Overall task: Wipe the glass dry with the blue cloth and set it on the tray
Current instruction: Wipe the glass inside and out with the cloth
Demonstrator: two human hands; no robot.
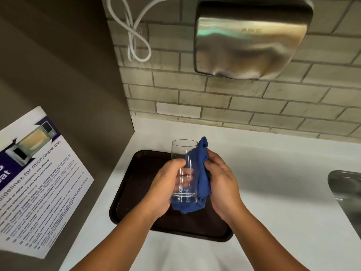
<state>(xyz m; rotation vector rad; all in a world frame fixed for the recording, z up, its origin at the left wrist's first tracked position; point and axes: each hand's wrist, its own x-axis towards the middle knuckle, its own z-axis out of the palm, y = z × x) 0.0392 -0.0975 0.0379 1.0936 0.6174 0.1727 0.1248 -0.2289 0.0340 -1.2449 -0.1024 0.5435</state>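
A tall clear glass (183,153) is held upright above the dark brown tray (134,184). My left hand (166,186) wraps around its lower half from the left. The blue cloth (199,173) is pressed against the glass's right side and hangs under its base. My right hand (220,182) grips the cloth from the right, its fingers bunched in the fabric. The glass's rim stands free above both hands.
The tray lies on a white counter (273,173) in a corner. A steel hand dryer (252,38) and a looped white cable (136,36) hang on the tiled wall. A microwave notice (39,178) is on the left wall. A steel sink edge (345,192) shows at right.
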